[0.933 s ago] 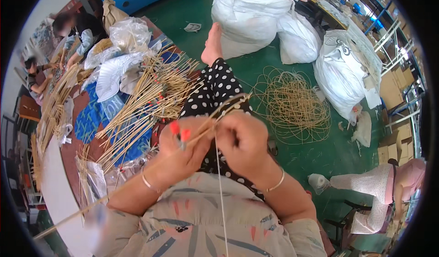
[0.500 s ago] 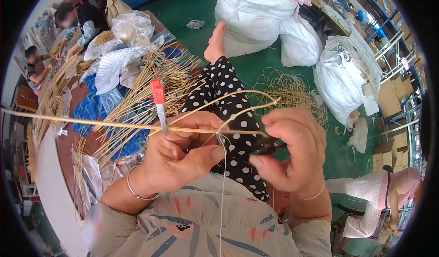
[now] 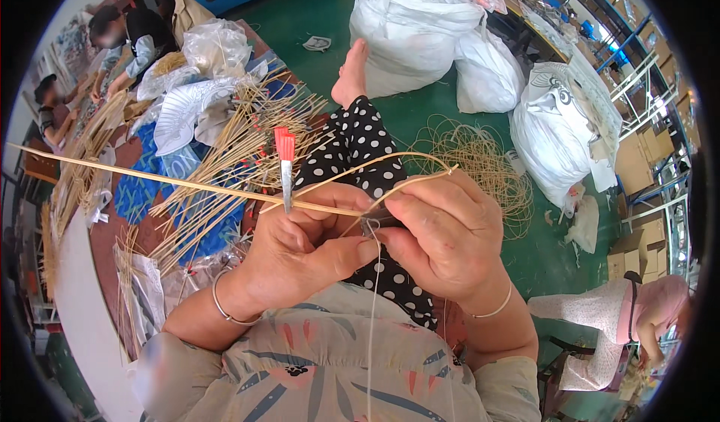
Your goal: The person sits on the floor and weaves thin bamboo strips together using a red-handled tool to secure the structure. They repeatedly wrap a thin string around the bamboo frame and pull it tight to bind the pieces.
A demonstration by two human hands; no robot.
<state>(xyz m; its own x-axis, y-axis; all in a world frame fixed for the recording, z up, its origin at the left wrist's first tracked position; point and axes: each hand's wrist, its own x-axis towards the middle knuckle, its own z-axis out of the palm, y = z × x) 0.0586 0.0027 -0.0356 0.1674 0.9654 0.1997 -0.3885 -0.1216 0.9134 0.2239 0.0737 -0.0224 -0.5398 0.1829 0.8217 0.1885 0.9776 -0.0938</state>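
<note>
My left hand (image 3: 311, 234) is closed around thin bamboo strips. One long strip (image 3: 150, 176) runs out to the left, and a bent strip (image 3: 375, 158) loops above both hands. Between the left fingers stands a small flat metal blade with a red handle (image 3: 285, 146), handle up. A white string (image 3: 373, 309) hangs from the crossing of the strips, at the left thumb tip. My right hand (image 3: 446, 231) is closed close to that crossing, its fingertips almost at the left thumb. Something dark shows between its finger and thumb, too blurred to name.
Bundled bamboo sticks (image 3: 232, 159) lie on the table to the left, beside printed sheets. Coiled thin strips (image 3: 480, 167) rest on the green floor. White sacks (image 3: 412, 39) stand ahead. One person (image 3: 622, 309) bends at the right; others sit far left.
My right hand has moved left to the crossing of the strips, and the dark thing in it is now mostly hidden. The red-handled blade has shifted right and the long strip's left end has risen.
</note>
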